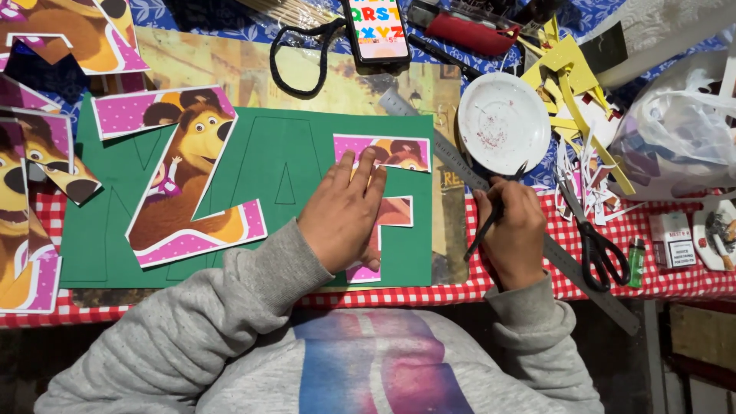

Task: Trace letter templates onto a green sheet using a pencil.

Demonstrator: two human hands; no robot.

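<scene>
My left hand (pixel 343 211) lies flat, fingers together, on a pink cartoon-printed cut-out letter (pixel 395 152) that rests on a green sheet (pixel 276 146) with outlined letters. My right hand (pixel 512 230) grips a thin dark pen (pixel 484 224) just right of the green sheet, its lower tip angled down-left over the checked cloth. A second, larger printed letter (pixel 188 176) with a bear picture lies on the left half of the green sheet.
A white plate (pixel 504 123) and a long metal ruler (pixel 567 264) lie beside my right hand, scissors (pixel 598 249) further right. A phone (pixel 376 29) is at the top, yellow paper scraps (pixel 571 69) and a plastic bag (pixel 678 130) at the right, more printed cut-outs (pixel 31 207) at the left.
</scene>
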